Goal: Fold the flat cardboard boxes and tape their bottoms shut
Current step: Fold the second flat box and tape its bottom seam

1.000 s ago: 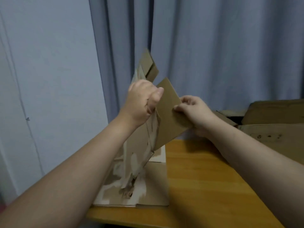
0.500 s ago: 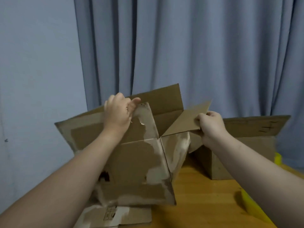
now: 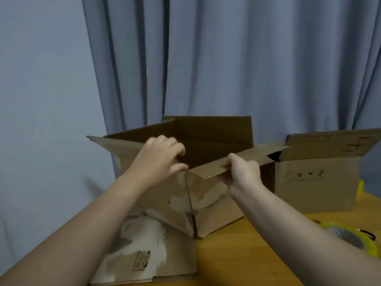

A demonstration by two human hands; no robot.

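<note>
The worn brown cardboard box [image 3: 185,188] stands opened on the wooden table [image 3: 237,254], a corner edge facing the person. The right hand [image 3: 241,176] pinches its right flap [image 3: 237,162], which runs away rightward. The left hand [image 3: 160,159], nearer that corner, curls over the left rim.

Brown box [image 3: 177,195] with white torn patches, yellow tape roll [image 3: 348,238], grey-blue curtain [image 3: 226,58].
</note>
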